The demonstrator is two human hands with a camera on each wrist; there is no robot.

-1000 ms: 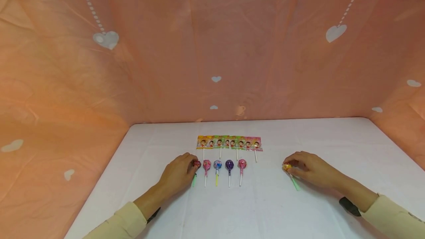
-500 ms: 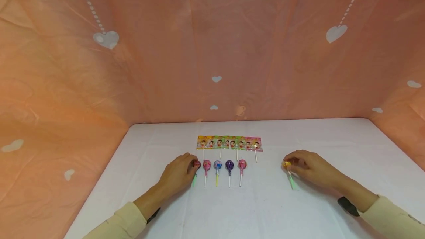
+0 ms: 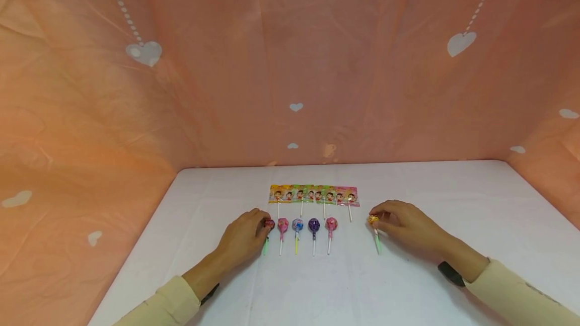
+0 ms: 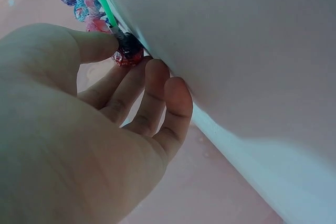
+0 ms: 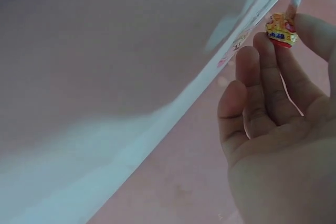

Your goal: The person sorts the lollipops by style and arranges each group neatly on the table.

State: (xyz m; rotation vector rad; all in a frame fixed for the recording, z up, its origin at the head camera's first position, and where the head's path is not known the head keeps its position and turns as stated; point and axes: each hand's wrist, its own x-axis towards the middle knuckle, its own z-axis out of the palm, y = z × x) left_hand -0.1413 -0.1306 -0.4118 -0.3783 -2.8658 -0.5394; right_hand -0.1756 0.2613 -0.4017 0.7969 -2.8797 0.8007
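Note:
My left hand (image 3: 242, 235) pinches the wrapped head of a dark red lollipop (image 4: 128, 56) at the left end of a row. Its green stick points toward me. On the right, my right hand (image 3: 405, 223) holds a yellow-wrapped lollipop (image 5: 282, 30) between thumb and fingers, green stick (image 3: 378, 243) angled toward me. Between the hands lie a pink lollipop (image 3: 283, 225), a blue one (image 3: 297, 225) with a yellow stick, a purple one (image 3: 314, 225) and another pink one (image 3: 332, 224), side by side with sticks toward me.
Behind that row, several flat-packed lollipops in orange, green (image 3: 302, 193) and pink (image 3: 348, 196) wrappers lie overlapping, white sticks toward me. All rest on a white-covered table (image 3: 299, 291). An orange cloth (image 3: 290, 64) with pale hearts rises behind the table and along both sides.
My right hand has moved left with the yellow lollipop, toward the row, and its stick has swung to point more straight toward me. My left hand has stayed on the red lollipop.

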